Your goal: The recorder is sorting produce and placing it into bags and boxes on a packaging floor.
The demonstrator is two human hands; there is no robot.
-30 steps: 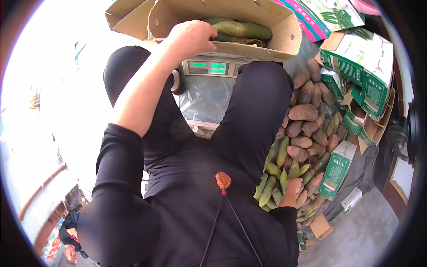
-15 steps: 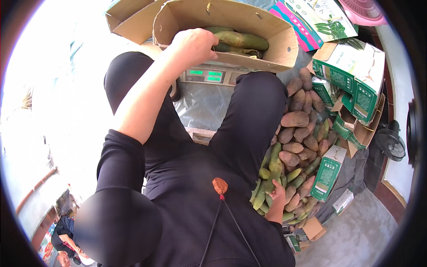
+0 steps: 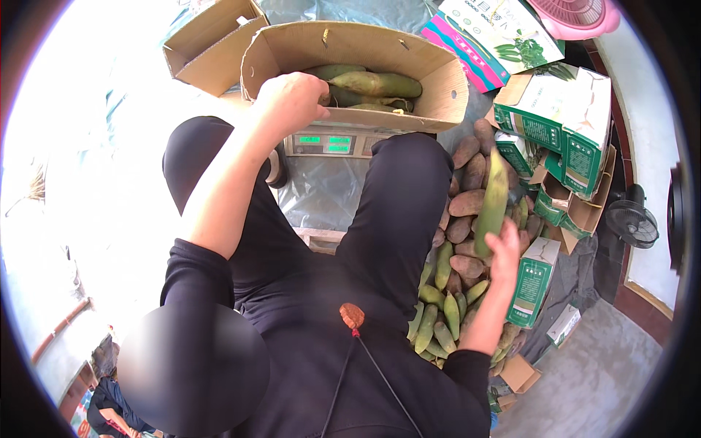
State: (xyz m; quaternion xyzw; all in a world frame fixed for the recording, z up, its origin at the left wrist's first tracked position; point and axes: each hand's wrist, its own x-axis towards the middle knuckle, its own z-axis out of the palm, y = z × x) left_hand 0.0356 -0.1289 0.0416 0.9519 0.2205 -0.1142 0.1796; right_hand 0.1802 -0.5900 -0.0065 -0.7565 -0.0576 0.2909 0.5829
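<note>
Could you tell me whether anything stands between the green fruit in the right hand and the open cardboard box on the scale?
The raised right knee lies between the right hand, holding the long green fruit, and the cardboard box on the scale. The box is open-topped, and the left hand rests on its near rim.

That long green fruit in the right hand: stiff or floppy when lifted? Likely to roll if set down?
Probably stiff: the long green fruit stands straight though the right hand grips only its lower end. Its rounded, tapered shape suggests it could roll on a flat surface. Its skin looks smooth, so perhaps somewhat slippery.
</note>
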